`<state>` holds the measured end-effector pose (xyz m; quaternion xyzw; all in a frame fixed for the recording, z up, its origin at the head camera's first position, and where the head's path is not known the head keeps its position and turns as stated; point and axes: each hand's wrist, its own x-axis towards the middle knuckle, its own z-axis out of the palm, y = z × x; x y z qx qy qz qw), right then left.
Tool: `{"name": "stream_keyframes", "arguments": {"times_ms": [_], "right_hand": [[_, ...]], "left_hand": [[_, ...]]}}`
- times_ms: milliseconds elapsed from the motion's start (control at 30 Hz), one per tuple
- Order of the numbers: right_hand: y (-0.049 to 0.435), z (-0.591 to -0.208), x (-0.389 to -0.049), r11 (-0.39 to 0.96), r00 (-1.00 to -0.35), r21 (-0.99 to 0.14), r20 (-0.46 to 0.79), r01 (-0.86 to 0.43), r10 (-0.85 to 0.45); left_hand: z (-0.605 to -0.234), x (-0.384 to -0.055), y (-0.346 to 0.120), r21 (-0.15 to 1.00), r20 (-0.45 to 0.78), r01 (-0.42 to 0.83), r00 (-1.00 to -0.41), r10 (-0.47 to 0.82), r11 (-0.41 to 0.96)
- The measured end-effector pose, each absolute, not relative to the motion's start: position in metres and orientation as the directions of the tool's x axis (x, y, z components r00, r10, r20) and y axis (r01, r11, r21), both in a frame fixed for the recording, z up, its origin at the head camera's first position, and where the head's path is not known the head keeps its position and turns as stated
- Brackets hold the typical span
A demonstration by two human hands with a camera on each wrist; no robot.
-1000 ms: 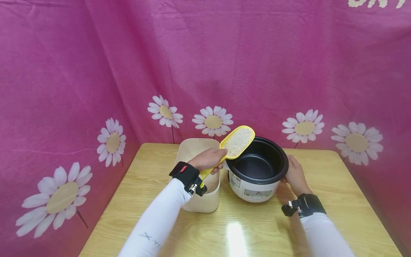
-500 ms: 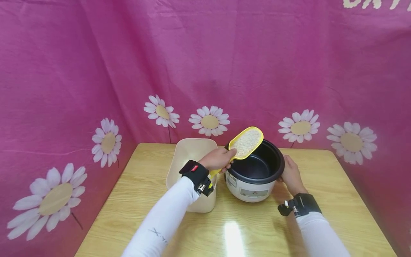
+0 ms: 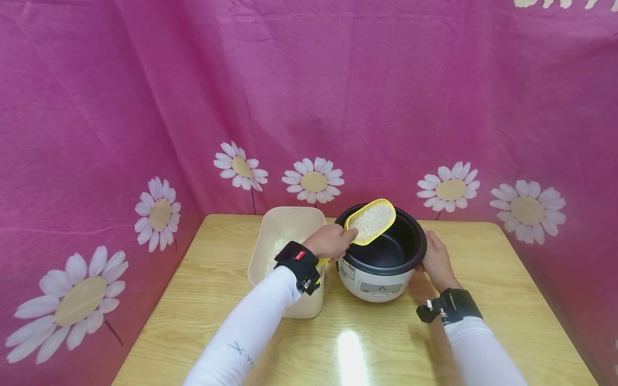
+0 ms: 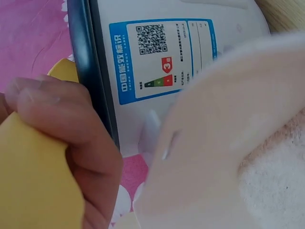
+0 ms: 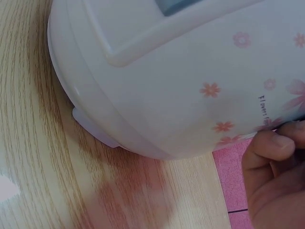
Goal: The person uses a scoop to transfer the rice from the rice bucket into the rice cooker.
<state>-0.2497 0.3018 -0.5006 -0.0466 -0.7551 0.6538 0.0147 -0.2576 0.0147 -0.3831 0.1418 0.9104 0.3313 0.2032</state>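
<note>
My left hand grips the handle of a yellow scoop heaped with white rice. The scoop's bowl is over the dark pot of a white rice cooker, near its back left rim. In the left wrist view, curled fingers wrap the yellow handle beside the cooker's label. At the cooker's right side, my right hand holds on below the rim; the right wrist view has its curled fingertips against the flower-printed wall. What they grip there is partly hidden. The visible inside of the pot is bare.
A beige bin with rice inside stands left of the cooker, under my left forearm. Both stand on a wooden table. A pink daisy-print cloth hangs behind and along the sides.
My left hand has carried the filled scoop right, further over the pot, then slightly lower. The right hand keeps its place on the cooker. The whole view has shifted a little.
</note>
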Motion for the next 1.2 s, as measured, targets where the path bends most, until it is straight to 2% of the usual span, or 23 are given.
{"name": "stream_keyframes", "arguments": {"times_ms": [267, 533, 1200], "right_hand": [[0.3031, -0.5016, -0.251, 0.152, -0.994, -0.986, -0.053, 0.067, 0.098], [0.3055, -0.5039, -0.2536, 0.147, -0.993, -0.987, -0.056, 0.071, 0.108], [0.3033, -0.5062, -0.2542, 0.142, -0.992, -0.988, -0.046, 0.063, 0.119]], "left_hand": [[-0.3765, -0.2552, 0.0183, 0.553, -0.263, 0.194, -0.882, 0.39, 0.811], [-0.3777, -0.2529, 0.017, 0.413, -0.16, 0.302, -0.905, 0.395, 0.859], [-0.3831, -0.2507, 0.0193, 0.208, -0.016, 0.345, -0.934, 0.356, 0.915]]}}
